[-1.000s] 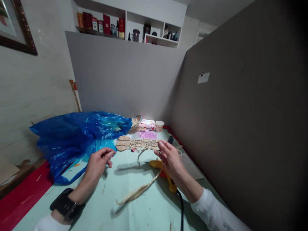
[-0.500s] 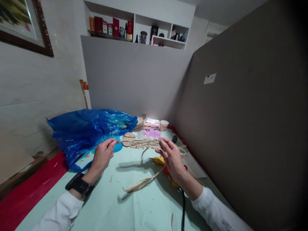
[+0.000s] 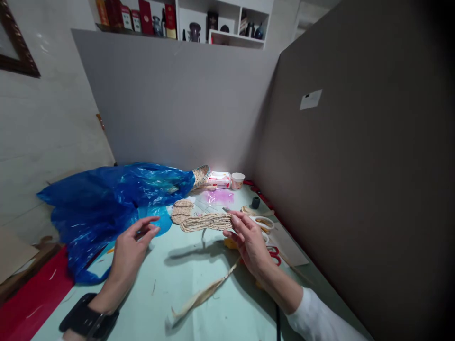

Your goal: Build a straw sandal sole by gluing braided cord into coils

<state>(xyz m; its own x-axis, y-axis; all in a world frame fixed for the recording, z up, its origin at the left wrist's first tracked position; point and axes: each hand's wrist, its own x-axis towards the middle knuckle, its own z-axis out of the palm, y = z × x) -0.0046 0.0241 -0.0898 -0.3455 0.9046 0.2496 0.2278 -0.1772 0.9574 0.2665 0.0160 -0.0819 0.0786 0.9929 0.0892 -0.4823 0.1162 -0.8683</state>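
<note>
My right hand (image 3: 249, 241) pinches one end of a flat strip of coiled, braided straw (image 3: 206, 221), holding it level above the table. A pale twisted length of dry husk (image 3: 204, 294) trails from below that hand toward me; whether it joins the strip I cannot tell. My left hand (image 3: 133, 246) is apart from the strip, its thumb and forefinger separated and nothing visible between them. Just behind the strip's left end is a rounded woven straw piece (image 3: 182, 210). Under my right hand a yellow tool (image 3: 230, 243) shows only in part.
A blue plastic bag (image 3: 117, 203) spreads over the left, with a woven basket rim (image 3: 201, 175) beside it. Farther back stand a paper cup (image 3: 238, 181) and a pink-white packet (image 3: 219, 180). Scissors with red handles (image 3: 274, 255) lie right, near a dark spool (image 3: 255, 202) and grey partition (image 3: 337, 166).
My left hand has drawn back from the strip's left end, its fingers opening. My right hand still grips the strip. The camera view has tilted down, showing more of the scissors.
</note>
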